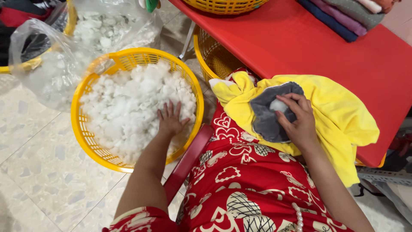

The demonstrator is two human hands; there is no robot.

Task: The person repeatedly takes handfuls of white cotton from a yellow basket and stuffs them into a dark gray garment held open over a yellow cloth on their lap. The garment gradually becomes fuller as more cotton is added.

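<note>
Left hand (171, 120) flat in white stuffing (128, 111), fingers spread, yellow basket (86, 137) on floor. Right hand (300, 122) fingers pinching grey opening (268, 118) of yellow plush cover (339, 116) at counter (343, 56) edge.

White fluffy stuffing (128, 107) fills the round yellow basket (86, 141) on the floor. The yellow plush cover (339, 116) with a grey patch (266, 122) lies crumpled across lap and red counter (300, 43) edge.

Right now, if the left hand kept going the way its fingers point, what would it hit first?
The left hand already lies on the white stuffing; pushing on, it would probably plough through more stuffing before the yellow basket rim.
</note>
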